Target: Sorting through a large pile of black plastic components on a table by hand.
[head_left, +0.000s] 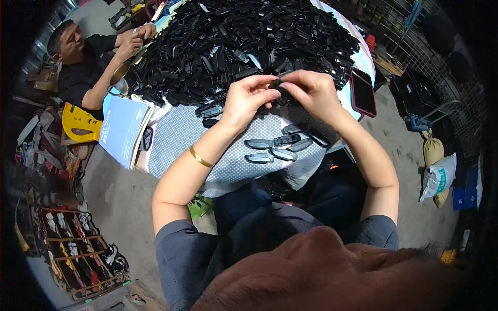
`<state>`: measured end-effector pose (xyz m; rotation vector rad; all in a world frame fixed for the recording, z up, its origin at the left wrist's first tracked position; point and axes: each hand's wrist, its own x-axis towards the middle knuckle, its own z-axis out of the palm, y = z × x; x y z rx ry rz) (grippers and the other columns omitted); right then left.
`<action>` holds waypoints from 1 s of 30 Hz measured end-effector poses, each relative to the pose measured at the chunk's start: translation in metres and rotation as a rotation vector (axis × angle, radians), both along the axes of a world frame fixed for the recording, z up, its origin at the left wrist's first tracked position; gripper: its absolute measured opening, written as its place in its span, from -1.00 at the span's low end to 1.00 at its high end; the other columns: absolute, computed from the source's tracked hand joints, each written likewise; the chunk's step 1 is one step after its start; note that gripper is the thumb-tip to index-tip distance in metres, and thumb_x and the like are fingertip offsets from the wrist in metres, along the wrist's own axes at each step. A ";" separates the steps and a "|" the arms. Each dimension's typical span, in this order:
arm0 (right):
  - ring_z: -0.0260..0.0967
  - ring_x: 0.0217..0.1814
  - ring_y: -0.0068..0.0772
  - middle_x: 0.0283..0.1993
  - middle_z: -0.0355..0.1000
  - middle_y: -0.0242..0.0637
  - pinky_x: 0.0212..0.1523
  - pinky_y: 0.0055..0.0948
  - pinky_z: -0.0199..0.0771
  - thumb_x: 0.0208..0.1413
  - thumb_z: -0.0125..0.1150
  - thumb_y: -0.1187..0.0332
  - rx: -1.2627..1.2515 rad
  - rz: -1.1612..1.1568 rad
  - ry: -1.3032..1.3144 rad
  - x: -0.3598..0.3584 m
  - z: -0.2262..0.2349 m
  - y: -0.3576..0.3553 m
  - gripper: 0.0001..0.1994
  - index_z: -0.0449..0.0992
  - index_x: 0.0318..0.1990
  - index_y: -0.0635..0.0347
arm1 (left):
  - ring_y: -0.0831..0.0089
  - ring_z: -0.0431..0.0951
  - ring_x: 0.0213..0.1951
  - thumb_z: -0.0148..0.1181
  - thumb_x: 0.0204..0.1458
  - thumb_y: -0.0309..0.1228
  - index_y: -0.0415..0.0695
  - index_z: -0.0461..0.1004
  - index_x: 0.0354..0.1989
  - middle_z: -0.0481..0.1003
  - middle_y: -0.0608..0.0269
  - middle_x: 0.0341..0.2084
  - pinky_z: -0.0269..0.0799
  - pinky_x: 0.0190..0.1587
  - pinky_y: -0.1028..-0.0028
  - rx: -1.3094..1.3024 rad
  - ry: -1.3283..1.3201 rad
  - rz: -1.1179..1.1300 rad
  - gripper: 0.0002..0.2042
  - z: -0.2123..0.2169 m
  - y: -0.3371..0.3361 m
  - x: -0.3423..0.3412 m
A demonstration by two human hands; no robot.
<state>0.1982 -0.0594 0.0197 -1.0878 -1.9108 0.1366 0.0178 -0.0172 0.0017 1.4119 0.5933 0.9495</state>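
Note:
My left hand (243, 103) and my right hand (317, 96) meet over the near part of the table, fingertips pinched around a small black piece (278, 85). Fingers cover most of it, so its exact kind is hidden. Just beyond them rises a wide heap of black, elongated plastic-looking parts (207, 41). Several similar dark parts with grey faces (259, 144) lie loosely grouped on the patterned tablecloth (179, 129), between my forearms. A few more parts (211, 111) rest beside my left wrist.
A phone in a red case (363, 93) lies at the table's right edge. On the left edge sits a blue-covered book (123, 129), near a yellow plastic chair (78, 124). Another person (88, 67) handles something at the far left. Sacks (440, 173) stand on the floor at right.

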 end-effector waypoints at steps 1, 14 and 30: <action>0.46 -0.44 -0.40 -0.41 0.48 -0.18 -0.44 -0.54 0.42 -0.08 0.23 0.50 0.106 0.006 -0.021 0.000 -0.004 -0.001 -0.84 0.51 -0.29 0.29 | 0.61 0.43 -0.50 0.20 -0.09 -0.60 -0.34 0.43 -0.14 0.49 0.26 -0.43 0.39 -0.40 0.66 -0.001 0.001 -0.001 -0.71 -0.001 -0.001 0.000; 0.43 -0.29 -0.31 -0.31 0.43 -0.19 -0.34 -0.45 0.44 -0.10 0.20 0.49 0.189 -0.090 -0.056 -0.013 -0.013 -0.014 -0.77 0.44 -0.23 0.32 | 0.63 0.44 -0.33 0.10 0.02 -0.54 -0.26 0.45 -0.10 0.48 0.32 -0.31 0.37 -0.22 0.64 -0.072 -0.165 0.027 -0.75 -0.009 -0.005 0.005; 0.40 -0.48 -0.06 -0.51 0.41 -0.06 -0.45 -0.27 0.37 -0.09 0.24 0.23 -0.143 0.006 0.074 -0.011 -0.023 -0.031 -0.73 0.50 -0.38 0.30 | 0.55 0.37 -0.24 0.07 0.02 -0.53 -0.29 0.47 -0.16 0.42 0.27 -0.31 0.27 -0.13 0.58 0.262 0.053 -0.114 -0.79 -0.001 -0.008 -0.002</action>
